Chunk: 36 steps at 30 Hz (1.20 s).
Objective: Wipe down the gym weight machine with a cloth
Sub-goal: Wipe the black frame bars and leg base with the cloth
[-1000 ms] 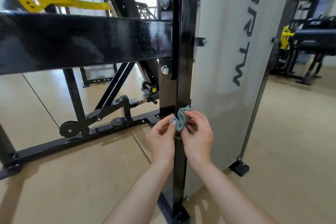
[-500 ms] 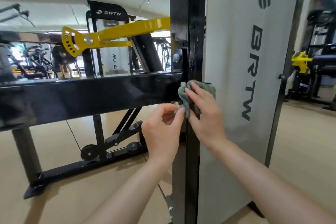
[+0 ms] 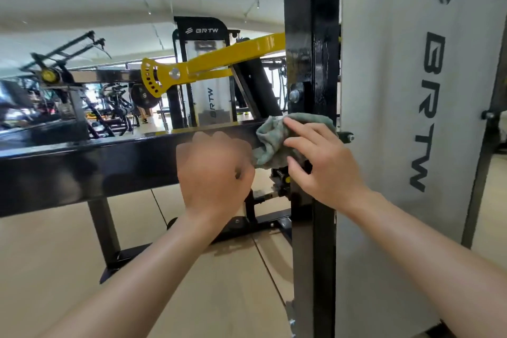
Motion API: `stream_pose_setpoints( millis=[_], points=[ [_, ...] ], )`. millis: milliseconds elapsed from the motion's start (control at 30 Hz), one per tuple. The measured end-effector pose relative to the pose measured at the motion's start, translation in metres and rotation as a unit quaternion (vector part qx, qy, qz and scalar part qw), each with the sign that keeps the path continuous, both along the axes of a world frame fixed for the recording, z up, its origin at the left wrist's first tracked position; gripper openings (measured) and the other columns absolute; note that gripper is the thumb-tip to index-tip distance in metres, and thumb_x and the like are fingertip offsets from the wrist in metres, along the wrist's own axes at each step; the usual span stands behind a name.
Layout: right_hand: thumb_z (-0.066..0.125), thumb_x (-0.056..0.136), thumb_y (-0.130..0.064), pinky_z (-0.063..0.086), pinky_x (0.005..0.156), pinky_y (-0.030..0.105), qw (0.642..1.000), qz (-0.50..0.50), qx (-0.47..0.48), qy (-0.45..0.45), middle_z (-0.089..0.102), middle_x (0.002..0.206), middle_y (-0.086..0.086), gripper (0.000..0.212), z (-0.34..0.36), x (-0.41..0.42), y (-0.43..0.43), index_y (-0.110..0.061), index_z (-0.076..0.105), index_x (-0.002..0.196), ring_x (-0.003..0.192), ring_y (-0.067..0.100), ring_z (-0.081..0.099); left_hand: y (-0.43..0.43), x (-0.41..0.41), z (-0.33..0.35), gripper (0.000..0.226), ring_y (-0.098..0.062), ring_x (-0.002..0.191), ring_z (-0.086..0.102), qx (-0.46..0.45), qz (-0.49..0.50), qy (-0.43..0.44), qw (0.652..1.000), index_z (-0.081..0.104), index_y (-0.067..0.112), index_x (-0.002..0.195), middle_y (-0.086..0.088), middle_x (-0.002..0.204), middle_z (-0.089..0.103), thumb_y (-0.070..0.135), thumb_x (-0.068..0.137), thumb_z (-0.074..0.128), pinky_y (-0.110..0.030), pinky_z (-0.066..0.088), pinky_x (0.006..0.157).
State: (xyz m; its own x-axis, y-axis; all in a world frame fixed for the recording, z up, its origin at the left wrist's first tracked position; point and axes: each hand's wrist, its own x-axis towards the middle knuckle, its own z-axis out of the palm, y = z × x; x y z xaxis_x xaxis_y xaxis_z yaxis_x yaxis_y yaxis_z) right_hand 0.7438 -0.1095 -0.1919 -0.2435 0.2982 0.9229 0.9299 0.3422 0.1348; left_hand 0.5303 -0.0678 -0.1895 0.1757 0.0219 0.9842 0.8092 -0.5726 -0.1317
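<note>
While the right hand [image 3: 323,167] presses the cloth [image 3: 271,143] flat-fingered onto the black post [image 3: 312,35], the curled left hand [image 3: 216,173] meets its edge, grip unclear; 1 bolt [image 3: 295,95] sits above.

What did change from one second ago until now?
The cloth moved up the black upright post to its joint with the horizontal beam, both hands with it. Unchanged: the right hand presses it, the left hand is curled beside it.

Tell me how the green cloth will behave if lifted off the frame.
Likely floppy: the green cloth bunches in folds under the right hand. Probably light: that hand alone pins it to the black post. Its fuzzy-looking surface should resist slipping.
</note>
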Motion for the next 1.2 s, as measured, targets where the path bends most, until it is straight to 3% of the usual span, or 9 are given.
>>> stream_pose_setpoints(
  millis=[167,267,367,500,667,867,1033,1133,1200],
  points=[
    [0.074,0.087,-0.022,0.047,0.092,0.044,0.995,-0.061,0.047,-0.067,0.062,0.139,0.008,0.034,0.003,0.012,0.008,-0.012,0.071,0.118,0.11,0.032,0.057,0.0,0.011,0.024,0.054,-0.03,0.131,0.046,-0.08,0.027,0.113,0.99,0.06,0.028,0.134,-0.004,0.138,0.057,0.031,0.081,0.062,-0.047,0.031,0.106],
    [0.076,0.084,-0.027,0.042,0.097,0.045,0.994,-0.068,0.036,-0.081,0.058,0.142,0.011,0.038,0.002,0.014,0.011,-0.012,0.069,0.119,0.117,0.034,0.054,0.0,0.002,0.044,0.082,-0.027,0.115,0.059,-0.183,0.108,0.14,0.967,0.036,0.028,0.152,-0.001,0.123,0.066,0.062,0.08,0.051,-0.045,0.038,0.103],
    [0.074,0.084,-0.029,0.041,0.098,0.046,0.995,-0.051,0.03,-0.076,0.056,0.144,0.012,0.038,0.002,0.009,0.014,-0.013,0.069,0.118,0.12,0.035,0.053,0.002,-0.015,0.062,0.091,-0.024,0.105,0.063,-0.253,0.189,0.184,0.931,0.048,0.031,0.141,0.002,0.111,0.068,0.09,0.073,0.037,-0.043,0.046,0.094],
    [0.076,0.084,-0.025,0.046,0.093,0.046,0.996,-0.015,0.047,-0.077,0.057,0.143,0.014,0.034,0.0,-0.008,0.022,-0.011,0.07,0.115,0.117,0.035,0.052,0.007,-0.037,0.079,0.095,-0.016,0.08,0.061,-0.317,0.215,0.208,0.9,0.058,0.033,0.118,0.008,0.087,0.063,0.104,0.058,0.039,-0.029,0.047,0.065],
    [0.078,0.085,-0.028,0.044,0.095,0.044,0.996,0.005,0.061,-0.064,0.058,0.141,0.011,0.038,-0.003,-0.029,0.029,-0.013,0.069,0.117,0.119,0.034,0.052,0.008,-0.045,0.083,0.082,-0.016,0.075,0.061,-0.314,0.175,0.253,0.898,0.059,0.029,0.109,0.01,0.081,0.061,0.091,0.057,0.056,-0.027,0.047,0.059],
    [0.082,0.074,-0.046,0.038,0.101,0.043,0.997,0.015,-0.005,-0.076,0.058,0.139,0.004,0.071,0.019,-0.044,0.031,-0.013,0.059,0.132,0.126,0.029,0.048,0.012,-0.058,0.095,0.076,-0.018,0.076,0.055,-0.333,0.151,0.322,0.873,0.054,0.025,0.114,0.007,0.084,0.055,0.068,0.056,0.078,-0.033,0.053,0.064],
    [0.075,0.07,-0.063,0.032,0.107,0.042,0.994,-0.013,-0.063,-0.088,0.063,0.13,0.002,0.083,0.037,-0.06,0.029,-0.015,0.057,0.135,0.122,0.026,0.055,0.018,-0.071,0.098,0.079,-0.019,0.08,0.054,-0.329,0.09,0.352,0.871,0.052,0.026,0.124,0.005,0.09,0.056,0.066,0.06,0.076,-0.034,0.052,0.065],
    [0.08,0.068,-0.06,0.039,0.108,0.042,0.993,-0.011,-0.105,-0.06,0.063,0.128,0.005,0.084,0.043,-0.073,0.03,-0.012,0.058,0.134,0.121,0.027,0.055,0.019,-0.074,0.101,0.078,-0.023,0.081,0.054,-0.341,0.074,0.354,0.868,0.049,0.026,0.125,0.004,0.09,0.053,0.064,0.061,0.072,-0.031,0.037,0.063],
    [0.081,0.068,-0.057,0.037,0.109,0.04,0.99,-0.015,-0.133,-0.053,0.063,0.131,0.005,0.085,0.047,-0.081,0.026,-0.011,0.058,0.135,0.124,0.027,0.054,0.019,-0.08,0.108,0.075,-0.025,0.081,0.056,-0.362,0.041,0.367,0.856,0.048,0.024,0.123,0.003,0.091,0.053,0.055,0.062,0.077,-0.032,0.041,0.063]
  ],
)
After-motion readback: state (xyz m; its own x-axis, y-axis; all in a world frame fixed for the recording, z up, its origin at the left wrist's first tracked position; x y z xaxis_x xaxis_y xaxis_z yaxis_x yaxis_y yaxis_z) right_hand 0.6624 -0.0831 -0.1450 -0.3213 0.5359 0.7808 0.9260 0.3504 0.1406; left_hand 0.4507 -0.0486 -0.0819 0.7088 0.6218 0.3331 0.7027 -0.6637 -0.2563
